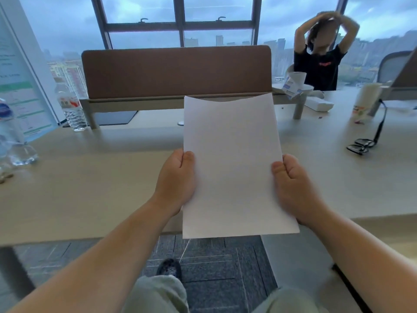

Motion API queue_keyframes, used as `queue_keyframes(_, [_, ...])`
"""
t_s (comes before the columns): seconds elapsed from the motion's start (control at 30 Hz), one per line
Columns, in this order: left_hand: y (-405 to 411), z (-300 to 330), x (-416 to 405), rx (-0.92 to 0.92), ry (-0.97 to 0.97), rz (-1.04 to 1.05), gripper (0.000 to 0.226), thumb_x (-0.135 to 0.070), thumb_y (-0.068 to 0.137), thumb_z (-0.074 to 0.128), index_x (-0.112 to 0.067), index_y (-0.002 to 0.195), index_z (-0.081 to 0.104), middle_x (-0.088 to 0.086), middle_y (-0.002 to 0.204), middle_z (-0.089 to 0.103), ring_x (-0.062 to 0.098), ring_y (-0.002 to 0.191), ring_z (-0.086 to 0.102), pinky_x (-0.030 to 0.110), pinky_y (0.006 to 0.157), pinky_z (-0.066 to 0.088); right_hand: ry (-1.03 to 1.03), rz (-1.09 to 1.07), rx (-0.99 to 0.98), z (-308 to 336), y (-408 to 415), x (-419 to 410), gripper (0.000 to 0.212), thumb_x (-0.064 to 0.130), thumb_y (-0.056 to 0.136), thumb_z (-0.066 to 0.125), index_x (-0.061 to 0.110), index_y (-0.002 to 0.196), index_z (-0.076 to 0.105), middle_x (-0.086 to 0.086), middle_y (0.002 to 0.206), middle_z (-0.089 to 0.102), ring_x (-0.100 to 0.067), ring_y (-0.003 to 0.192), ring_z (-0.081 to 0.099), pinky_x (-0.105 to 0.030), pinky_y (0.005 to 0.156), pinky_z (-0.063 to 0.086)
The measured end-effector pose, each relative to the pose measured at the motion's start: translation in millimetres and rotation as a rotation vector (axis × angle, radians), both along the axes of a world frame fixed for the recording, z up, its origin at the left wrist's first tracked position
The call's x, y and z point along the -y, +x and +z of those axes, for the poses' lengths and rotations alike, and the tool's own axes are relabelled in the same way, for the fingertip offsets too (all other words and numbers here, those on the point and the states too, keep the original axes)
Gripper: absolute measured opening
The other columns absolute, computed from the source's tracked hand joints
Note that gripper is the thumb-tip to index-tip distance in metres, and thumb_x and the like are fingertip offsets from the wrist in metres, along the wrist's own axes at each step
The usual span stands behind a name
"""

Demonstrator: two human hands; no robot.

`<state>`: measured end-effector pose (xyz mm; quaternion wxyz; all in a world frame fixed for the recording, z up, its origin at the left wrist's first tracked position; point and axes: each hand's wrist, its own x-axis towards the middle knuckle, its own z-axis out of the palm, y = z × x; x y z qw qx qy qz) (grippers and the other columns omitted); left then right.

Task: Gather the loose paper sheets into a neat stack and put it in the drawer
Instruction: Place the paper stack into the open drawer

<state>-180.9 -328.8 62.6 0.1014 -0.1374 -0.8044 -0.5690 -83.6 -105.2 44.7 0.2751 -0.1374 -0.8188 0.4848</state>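
So the paper stack (232, 163) is already gathered, held up over the table (90, 188) edge. Left hand (176, 184) and right hand (293, 188) each have a grip clamped on a side. Edges look squared, though it's blurry. Next: find the drawer, not visible here.

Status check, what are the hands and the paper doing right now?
Left hand and right hand each grip a side of the paper stack. Stack held above the desk. No drawer in view.
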Motion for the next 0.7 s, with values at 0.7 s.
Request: queue_keyframes(0.7, [216, -66, -157, 0.147, -0.175, -0.499, 0.012, -0.028, 0.106, 0.060, -0.017, 0.104, 0.062, 0.009, 0.075, 0.077, 0.013, 0.050, 0.070, 0.025, 0.047, 0.054, 0.041, -0.193, 0.348, -25, 257, -182, 0.018, 0.034, 0.104, 0.049, 0.032, 0.099, 0.067, 0.005, 0.094, 0.074, -0.020, 0.087, 0.071, -0.044, 0.083, 0.059])
